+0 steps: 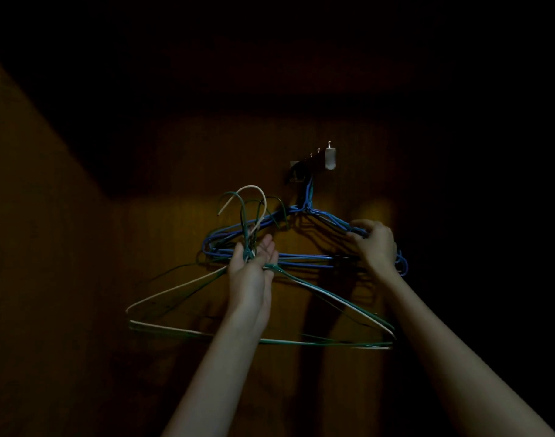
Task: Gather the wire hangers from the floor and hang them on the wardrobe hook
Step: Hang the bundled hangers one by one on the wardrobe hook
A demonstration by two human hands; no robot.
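Gripping green & white hangers (188,285) at twisted necks w/ left hand (254,263), frame centre; pinching blue hangers (301,257) w/ right hand (377,244) at 3 o'clock, hung on wardrobe hook (304,171) at 12.

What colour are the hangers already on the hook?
Blue, as the head view shows: the hangers on the hook are blue wire.

No writing, label, brand, number or sign can be read anywhere in this dim view. The wire hangers (304,257), the hook rail (311,162) at about one o'clock from the centre, and the wooden wardrobe panel (175,171) behind them show only bare surfaces.
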